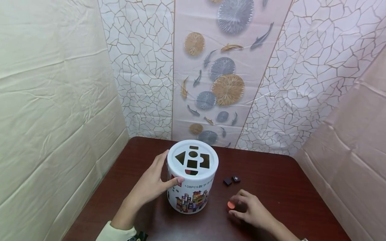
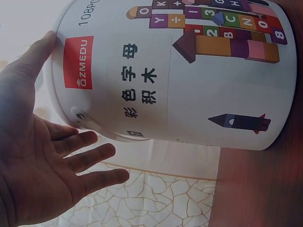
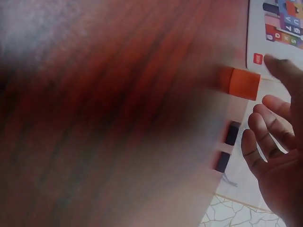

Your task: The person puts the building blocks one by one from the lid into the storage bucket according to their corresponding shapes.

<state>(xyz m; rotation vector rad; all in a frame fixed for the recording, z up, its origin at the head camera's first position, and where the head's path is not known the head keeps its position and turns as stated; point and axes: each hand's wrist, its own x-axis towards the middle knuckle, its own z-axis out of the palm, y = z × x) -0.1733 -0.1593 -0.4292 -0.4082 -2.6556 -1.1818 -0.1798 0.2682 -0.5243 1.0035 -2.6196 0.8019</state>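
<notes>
The left hand (image 1: 153,182) rests against the left side of a white cylindrical toy-block tub (image 1: 192,187), fingers straight and spread, thumb laid across the tub's near face just under the lid. The left wrist view shows the palm open beside the tub wall, with only the thumb tip seeming to touch; whether the other fingers make contact cannot be told.

The right hand (image 1: 251,209) lies low on the desk (image 1: 271,174) to the right of the tub, fingers loosely bent over an orange block (image 1: 231,204) at its fingertips. In the right wrist view the fingers are relaxed and apart, and the block sits just beyond them; a firm grip is not visible.

The tub stands upright near the middle of the dark red-brown desk. Its lid (image 1: 193,157) has cut-out holes shaped as a triangle, circle, squares and a half-circle. Printed coloured blocks and Chinese characters cover its side.

Two small dark blocks (image 1: 231,180) lie close together on the desk, just beyond the right hand. Their markings are too small to read. The right wrist view is heavily blurred over most of the desk.
</notes>
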